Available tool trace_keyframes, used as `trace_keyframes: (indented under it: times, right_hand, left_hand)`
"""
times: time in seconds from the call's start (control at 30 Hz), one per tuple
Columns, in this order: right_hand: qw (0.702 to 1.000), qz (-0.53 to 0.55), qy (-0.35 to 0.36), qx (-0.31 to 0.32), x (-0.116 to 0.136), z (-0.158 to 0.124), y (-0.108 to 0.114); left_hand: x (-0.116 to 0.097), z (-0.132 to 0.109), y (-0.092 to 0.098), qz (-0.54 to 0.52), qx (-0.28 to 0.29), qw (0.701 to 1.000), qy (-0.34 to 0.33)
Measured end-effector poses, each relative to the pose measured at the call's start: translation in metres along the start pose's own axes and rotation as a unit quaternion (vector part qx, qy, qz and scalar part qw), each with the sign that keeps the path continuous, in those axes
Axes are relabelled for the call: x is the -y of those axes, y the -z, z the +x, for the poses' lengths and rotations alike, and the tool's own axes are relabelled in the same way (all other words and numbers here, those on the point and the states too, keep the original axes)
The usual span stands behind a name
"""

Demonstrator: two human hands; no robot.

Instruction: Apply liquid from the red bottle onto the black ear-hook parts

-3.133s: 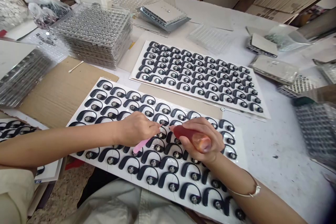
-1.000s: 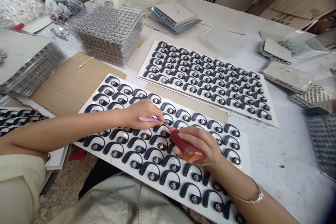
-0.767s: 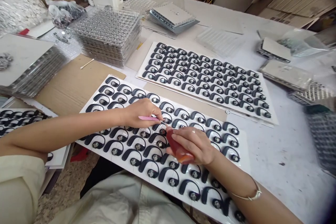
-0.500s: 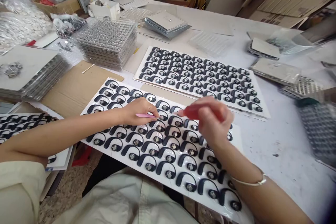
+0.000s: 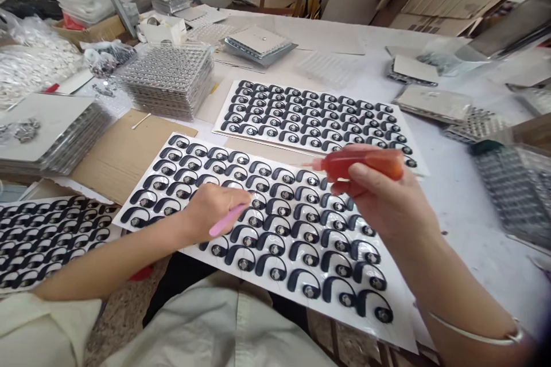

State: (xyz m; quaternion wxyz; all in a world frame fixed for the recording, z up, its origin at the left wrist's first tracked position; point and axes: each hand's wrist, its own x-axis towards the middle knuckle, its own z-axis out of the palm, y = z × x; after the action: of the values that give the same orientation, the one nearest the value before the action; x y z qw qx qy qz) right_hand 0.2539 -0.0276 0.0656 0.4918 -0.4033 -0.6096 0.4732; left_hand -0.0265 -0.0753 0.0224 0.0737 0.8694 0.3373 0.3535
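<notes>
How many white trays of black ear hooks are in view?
3: a far tray on the table, a near tray, and a left tray, partly out of view.

Matt plastic ear hooks (image 5: pixel 293 278) (glossy film (image 5: pixel 279 298))

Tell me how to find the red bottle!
Look for the white tray of black ear hooks closest to the person. Above it, the person's right hand lifts an orange-red squeeze bottle. Nothing nearby shares that colour, and its thin tip points left.

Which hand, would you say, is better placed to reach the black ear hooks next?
Left, probably: the left hand holds a pink stick over the hooks; the right hand holds up a red bottle.
</notes>
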Motion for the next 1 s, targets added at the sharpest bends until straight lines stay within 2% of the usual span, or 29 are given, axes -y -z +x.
trace_keyframes:
  times: [0.1, 0.17, 0.27, 0.37, 0.63, 0.77, 1.0]
  right_hand:
    - [1.0, -0.014, 0.004, -0.002, -0.006, -0.018, -0.026]
    - [0.999, -0.046, 0.026, -0.007, -0.009, -0.025, -0.04]
    - [0.988, -0.118, 0.084, -0.054, -0.014, -0.033, -0.052]
    - [0.973, -0.168, 0.144, -0.071, -0.02, -0.038, -0.055]
    - [0.937, -0.231, 0.261, -0.005, -0.036, -0.04, -0.06]
    - [0.93, -0.253, 0.265, 0.02, -0.038, -0.041, -0.061]
    - [0.93, -0.26, 0.259, 0.029, -0.039, -0.041, -0.062]
  left_hand:
    - [-0.021, -0.013, -0.006, 0.028, -0.039, 0.999, -0.01]
    - [-0.031, -0.018, -0.013, 0.053, -0.038, 0.998, -0.019]
    - [-0.036, -0.021, -0.021, 0.086, -0.033, 0.995, -0.036]
    - [-0.032, -0.022, -0.026, 0.105, -0.024, 0.994, -0.035]
    - [-0.031, -0.026, -0.032, 0.147, -0.029, 0.988, -0.03]
    - [-0.034, -0.025, -0.033, 0.176, -0.021, 0.983, -0.036]
    - [-0.035, -0.026, -0.035, 0.196, -0.018, 0.98, -0.037]
